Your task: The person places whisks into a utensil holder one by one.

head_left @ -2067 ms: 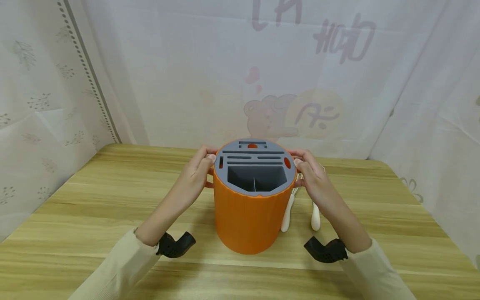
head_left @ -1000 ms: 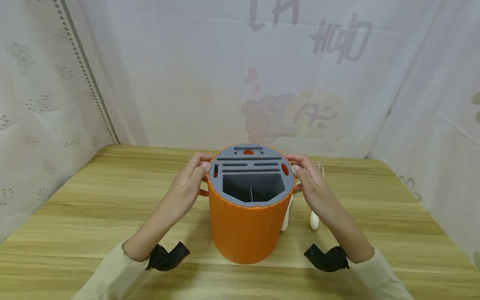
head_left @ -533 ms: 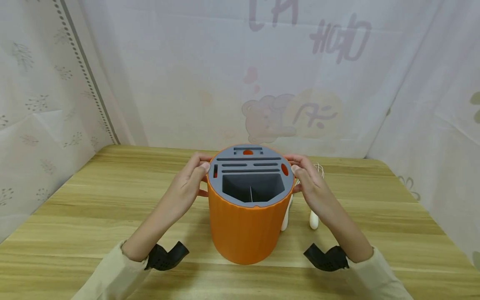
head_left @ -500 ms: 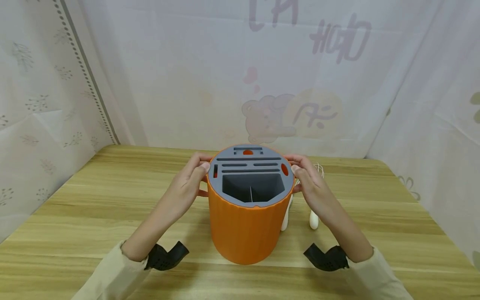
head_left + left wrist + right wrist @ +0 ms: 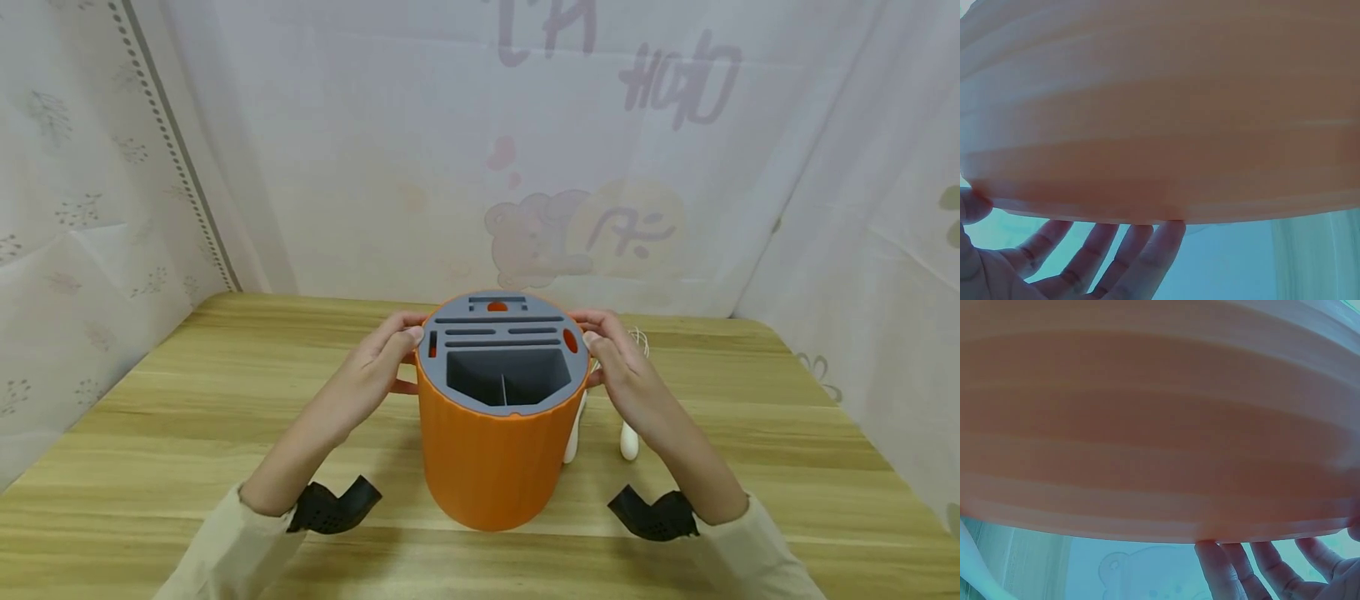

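Observation:
An orange round utensil holder (image 5: 491,467) stands upright on the table, with a grey slotted insert (image 5: 502,333) in its top. My left hand (image 5: 369,362) grips its left side near the rim, thumb at the top edge. On the opposite side my right hand (image 5: 624,358) holds it the same way. In the left wrist view, the fingertips of my left hand (image 5: 1085,265) touch the ribbed orange wall (image 5: 1166,125). The right wrist view has the fingertips of my right hand (image 5: 1272,569) against that wall too. The two compartments at the insert's front hold nothing visible.
Behind and right of the holder lie a white-handled utensil (image 5: 573,437), mostly hidden, and another white handle (image 5: 629,442) partly behind my right hand. Wire loops (image 5: 639,337) show beyond that hand. A patterned cloth (image 5: 360,167) hangs behind the wooden table (image 5: 225,400).
Over the two seconds, the holder and both hands have come slightly toward me, the holder also a little left. In the last half second almost nothing has shifted.

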A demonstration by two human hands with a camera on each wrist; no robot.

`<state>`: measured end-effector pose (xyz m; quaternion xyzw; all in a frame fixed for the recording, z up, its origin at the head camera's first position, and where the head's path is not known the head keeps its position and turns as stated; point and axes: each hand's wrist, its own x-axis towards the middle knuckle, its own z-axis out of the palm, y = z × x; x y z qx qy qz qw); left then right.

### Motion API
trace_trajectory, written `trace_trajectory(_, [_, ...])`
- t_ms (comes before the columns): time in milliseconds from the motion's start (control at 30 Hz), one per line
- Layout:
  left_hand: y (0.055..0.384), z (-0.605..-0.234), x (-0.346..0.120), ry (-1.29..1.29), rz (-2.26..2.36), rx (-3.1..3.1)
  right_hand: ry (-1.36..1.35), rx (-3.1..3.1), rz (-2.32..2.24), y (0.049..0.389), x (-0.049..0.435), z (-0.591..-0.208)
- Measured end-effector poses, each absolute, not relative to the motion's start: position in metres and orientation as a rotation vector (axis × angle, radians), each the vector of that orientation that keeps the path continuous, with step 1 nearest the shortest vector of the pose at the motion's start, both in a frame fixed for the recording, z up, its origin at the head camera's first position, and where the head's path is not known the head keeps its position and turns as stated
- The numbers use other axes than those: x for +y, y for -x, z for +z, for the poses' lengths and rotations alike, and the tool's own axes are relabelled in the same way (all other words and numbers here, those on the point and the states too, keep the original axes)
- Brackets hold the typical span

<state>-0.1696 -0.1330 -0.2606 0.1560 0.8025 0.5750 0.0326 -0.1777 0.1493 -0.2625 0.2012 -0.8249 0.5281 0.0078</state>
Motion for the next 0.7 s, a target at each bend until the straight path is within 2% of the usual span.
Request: trace_trajectory(700, [0.1707,-0.2646,-0.1305,-0.409,1.783,2.452,-0.625,-2.594,1.717,0.177,0.1496,-0.2575])
